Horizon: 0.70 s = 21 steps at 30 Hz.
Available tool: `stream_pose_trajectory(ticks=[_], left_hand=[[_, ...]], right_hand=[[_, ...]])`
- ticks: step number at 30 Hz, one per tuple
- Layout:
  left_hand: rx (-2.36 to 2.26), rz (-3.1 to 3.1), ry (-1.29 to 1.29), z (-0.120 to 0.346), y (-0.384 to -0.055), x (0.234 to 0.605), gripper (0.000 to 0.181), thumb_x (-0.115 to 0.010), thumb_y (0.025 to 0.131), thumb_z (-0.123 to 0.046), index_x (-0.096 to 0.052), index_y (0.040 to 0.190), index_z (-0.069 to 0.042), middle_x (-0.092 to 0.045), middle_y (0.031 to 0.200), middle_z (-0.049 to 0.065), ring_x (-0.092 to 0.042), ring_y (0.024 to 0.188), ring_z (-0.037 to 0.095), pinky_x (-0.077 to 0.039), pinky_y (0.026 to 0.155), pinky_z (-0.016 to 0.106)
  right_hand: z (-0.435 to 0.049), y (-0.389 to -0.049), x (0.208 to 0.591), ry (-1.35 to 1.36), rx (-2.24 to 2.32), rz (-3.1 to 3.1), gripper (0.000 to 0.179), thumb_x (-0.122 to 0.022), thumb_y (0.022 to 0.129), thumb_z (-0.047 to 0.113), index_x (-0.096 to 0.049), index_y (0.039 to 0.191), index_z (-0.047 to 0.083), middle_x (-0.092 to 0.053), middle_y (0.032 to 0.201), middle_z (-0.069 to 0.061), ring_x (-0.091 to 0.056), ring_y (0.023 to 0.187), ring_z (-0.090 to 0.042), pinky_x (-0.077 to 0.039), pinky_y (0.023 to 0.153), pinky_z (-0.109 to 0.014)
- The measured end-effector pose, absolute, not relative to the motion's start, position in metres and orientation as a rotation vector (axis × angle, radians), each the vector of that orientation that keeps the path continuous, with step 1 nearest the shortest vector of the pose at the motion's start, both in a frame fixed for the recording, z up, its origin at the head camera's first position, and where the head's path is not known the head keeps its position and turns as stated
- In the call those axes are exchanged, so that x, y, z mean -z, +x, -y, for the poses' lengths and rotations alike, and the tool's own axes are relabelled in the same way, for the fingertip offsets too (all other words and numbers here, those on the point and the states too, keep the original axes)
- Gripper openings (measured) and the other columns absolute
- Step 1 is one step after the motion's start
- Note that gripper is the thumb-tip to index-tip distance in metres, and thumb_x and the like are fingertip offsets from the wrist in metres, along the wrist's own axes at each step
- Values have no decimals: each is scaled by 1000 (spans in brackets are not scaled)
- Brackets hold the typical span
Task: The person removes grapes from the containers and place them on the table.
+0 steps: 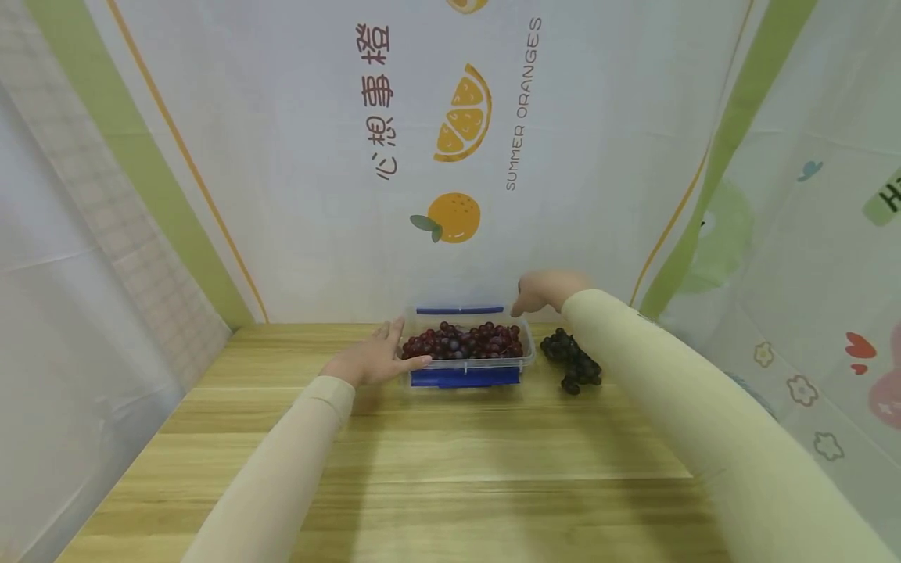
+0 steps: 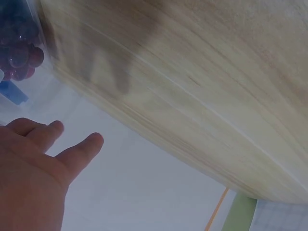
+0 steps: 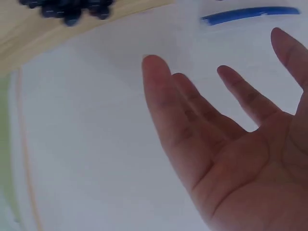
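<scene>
A clear plastic container (image 1: 461, 364) with blue clip flaps holds a heap of red grapes (image 1: 457, 342). My left hand (image 1: 369, 360) lies at the container's left end, its fingers extended and the thumb along the front rim. In the left wrist view that hand (image 2: 33, 168) shows straight fingers beside the container's corner. Above the container's back right corner hovers my right hand (image 1: 552, 289). The right wrist view shows this hand (image 3: 240, 149) with spread fingers and nothing in the palm. Right of the container, a bunch of black grapes (image 1: 572, 361) lies on the table, below my right forearm.
The wooden table (image 1: 436, 446) ends just behind the container. A white curtain (image 1: 310, 195) with orange prints hangs at its back edge. More curtains enclose the left and right sides, the right one (image 1: 788, 313) printed with flowers and hearts.
</scene>
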State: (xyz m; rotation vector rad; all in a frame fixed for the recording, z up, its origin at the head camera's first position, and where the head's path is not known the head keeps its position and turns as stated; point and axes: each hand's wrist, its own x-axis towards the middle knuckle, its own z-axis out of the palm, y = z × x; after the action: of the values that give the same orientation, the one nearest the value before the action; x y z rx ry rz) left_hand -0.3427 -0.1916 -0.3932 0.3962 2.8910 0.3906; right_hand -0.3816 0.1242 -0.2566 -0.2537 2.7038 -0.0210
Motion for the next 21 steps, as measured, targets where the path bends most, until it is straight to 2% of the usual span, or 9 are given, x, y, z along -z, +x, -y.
stream_pose_trajectory(ticks=[5, 8, 11, 17, 21], left_hand=[[-444, -2858, 367, 192, -340, 392, 125, -34, 85, -100, 14, 171, -23, -12, 178, 24, -25, 162, 46, -34, 125, 68], [-465, -2840, 364, 192, -339, 391, 125, -35, 86, -99, 14, 171, -22, -16, 177, 23, -30, 161, 47, -35, 125, 66], [-480, -2833, 354, 192, -339, 391, 125, -37, 87, -98, 13, 172, -21, -21, 177, 22, -34, 158, 48, -37, 124, 66], [-492, -2819, 369, 192, -341, 393, 123, -38, 88, -96, 17, 171, -22, -32, 174, 19, -37, 158, 44, -39, 123, 63], [-508, -2816, 375, 193, -343, 394, 126, -37, 87, -98, 17, 171, -21, -31, 174, 19, -38, 158, 44, -40, 122, 64]], right_hand=[[-93, -374, 255, -355, -119, -2695, 67, -68, 103, 41, -50, 158, 8, -51, 163, -15, -57, 143, -39, -52, 114, -54], [-80, -369, 256, -395, -173, -2684, 67, -71, 101, 41, -52, 157, 10, -53, 162, -12, -54, 146, -37, -49, 118, -54], [-71, -368, 259, -423, -155, -2680, 64, -74, 100, 37, -54, 155, 10, -56, 159, -11, -57, 143, -36, -51, 116, -53], [-65, -369, 273, -408, -141, -2707, 42, -83, 93, 29, -73, 130, 14, -70, 141, -4, -65, 131, -29, -56, 109, -49], [-62, -369, 282, -402, -140, -2696, 27, -84, 93, 26, -77, 116, 15, -72, 137, -5, -68, 127, -30, -58, 107, -50]])
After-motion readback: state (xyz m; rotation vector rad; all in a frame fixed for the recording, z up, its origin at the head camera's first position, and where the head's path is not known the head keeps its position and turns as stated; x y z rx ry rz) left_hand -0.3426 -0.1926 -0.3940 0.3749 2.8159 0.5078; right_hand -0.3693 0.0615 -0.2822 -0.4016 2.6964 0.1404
